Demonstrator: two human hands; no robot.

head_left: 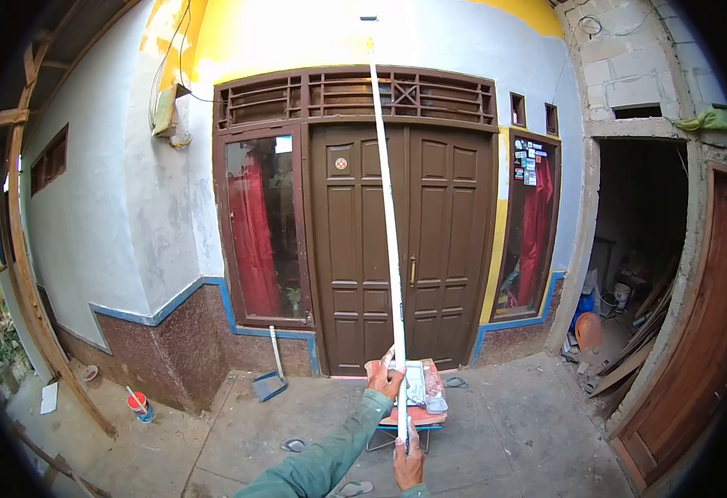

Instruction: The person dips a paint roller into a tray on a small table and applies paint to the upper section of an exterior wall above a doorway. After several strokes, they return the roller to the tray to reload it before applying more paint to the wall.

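A long white pole (390,224) rises from my hands, across the double door and up to the bright wall. Its far end has a yellowish tip, too small and washed out to make out clearly. My left hand (386,380) is wrapped round the pole higher up, its arm in a green sleeve. Lower down, near the pole's bottom end, my right hand (410,461) closes on it too. Behind my hands stands a small low table (434,386) with a reddish top, bearing a white tray (415,383) and a clear plastic tub (436,405).
Brown double doors (446,216) stand shut ahead, with windows on both sides. A blue dustpan (269,386) leans near the wall. A red and blue can (141,407) and a sandal (294,446) are on the concrete floor. Planks (633,365) lie by the right doorway.
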